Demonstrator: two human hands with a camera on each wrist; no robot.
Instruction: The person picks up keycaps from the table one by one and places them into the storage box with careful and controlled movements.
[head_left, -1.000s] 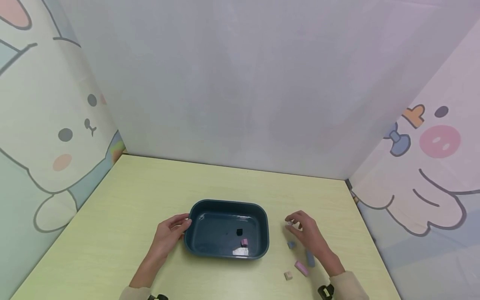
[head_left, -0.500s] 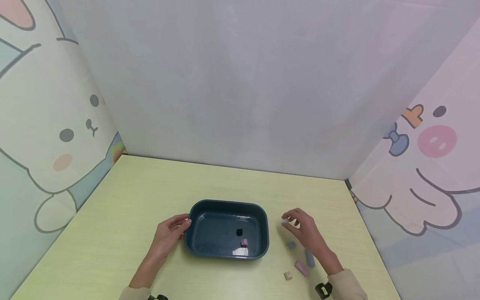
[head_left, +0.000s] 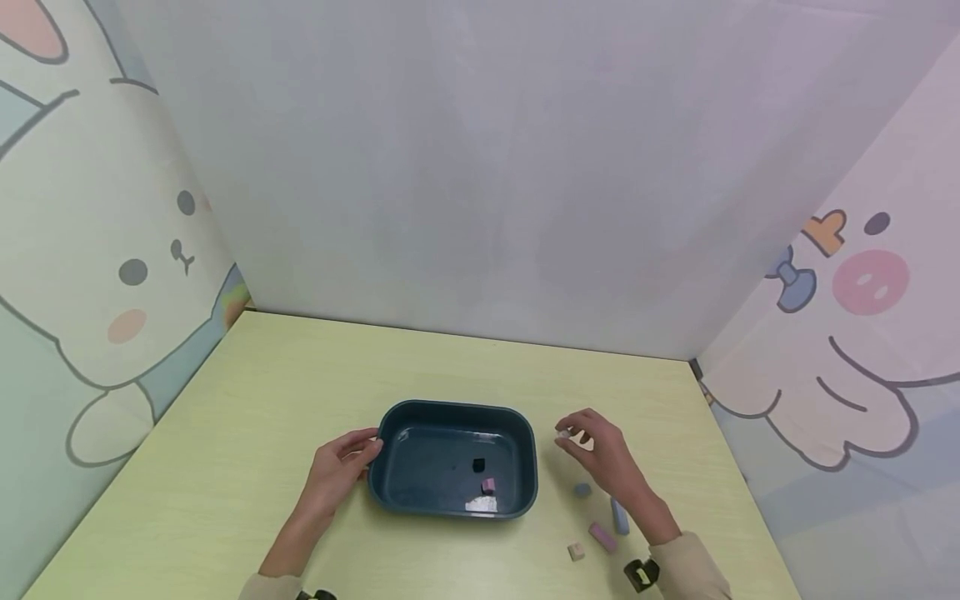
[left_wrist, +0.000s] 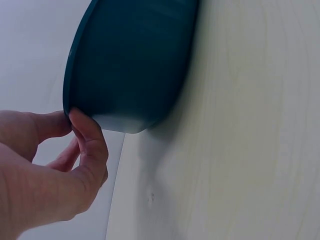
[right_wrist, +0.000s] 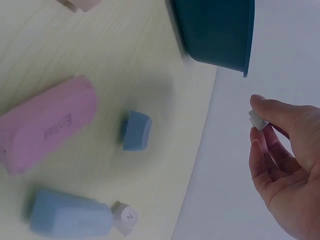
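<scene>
I sit at a pale yellow-green wooden table [head_left: 300,375]. Plain grey back wall [head_left: 480,167]; cartoon rabbit panel [head_left: 97,250] left, cartoon panel [head_left: 862,317] right. Even, soft light.

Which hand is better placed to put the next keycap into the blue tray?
Right. The right hand already pinches a small white keycap beside the tray; the left hand holds the tray's rim.

Lower centre of the head view: tray [head_left: 390,498] on the table [head_left: 247,433], left hand [head_left: 335,469] at its left rim, three keycaps [head_left: 486,484] inside at lower right. Right of the tray: right hand [head_left: 600,454]; below it, four loose keycaps [head_left: 602,537].
</scene>
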